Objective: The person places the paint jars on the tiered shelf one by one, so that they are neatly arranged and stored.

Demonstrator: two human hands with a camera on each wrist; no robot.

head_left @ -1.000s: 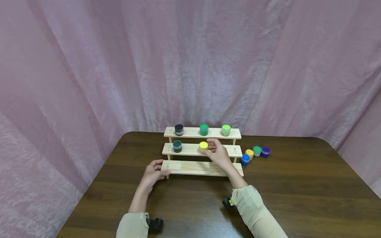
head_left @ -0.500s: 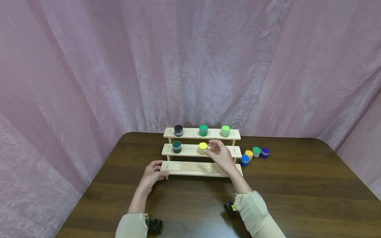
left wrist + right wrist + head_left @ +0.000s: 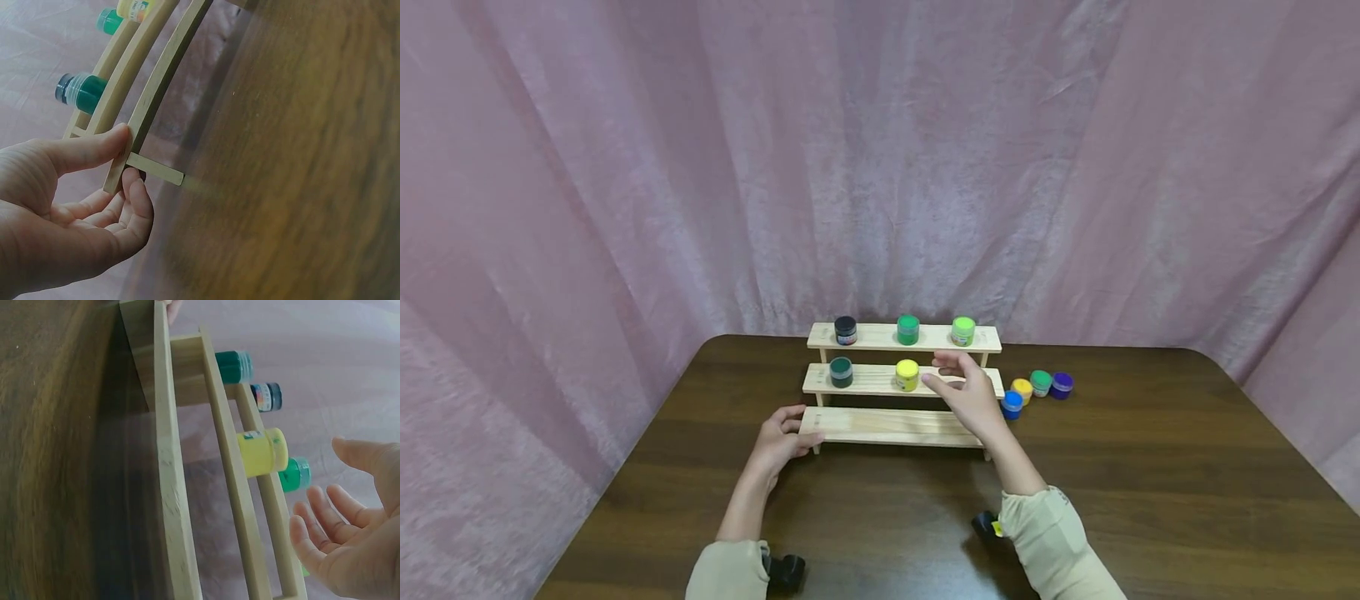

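A three-step wooden display rack (image 3: 887, 426) stands on the table. My left hand (image 3: 778, 439) pinches the left end of its lowest board, thumb on the front edge and fingers behind, close to a leg in the left wrist view. On the middle board stand a dark green paint jar (image 3: 841, 372) and a yellow paint jar (image 3: 907, 376). My right hand (image 3: 350, 519) is just right of the yellow jar, apart from it, with fingers spread and nothing in them. The top board carries a black jar (image 3: 846, 331), a green jar (image 3: 907, 330) and a light green jar (image 3: 962, 332).
Right of the rack, a blue jar (image 3: 1012, 406), an orange-yellow jar (image 3: 1022, 391), a green-lidded jar (image 3: 1041, 383) and a purple jar (image 3: 1062, 386) stand close together on the brown wooden table (image 3: 1150, 467). A pink curtain (image 3: 880, 167) hangs behind.
My right hand has let go of the yellow jar and drawn back to the right. The jar stays on the middle board. My left hand keeps its hold on the rack.
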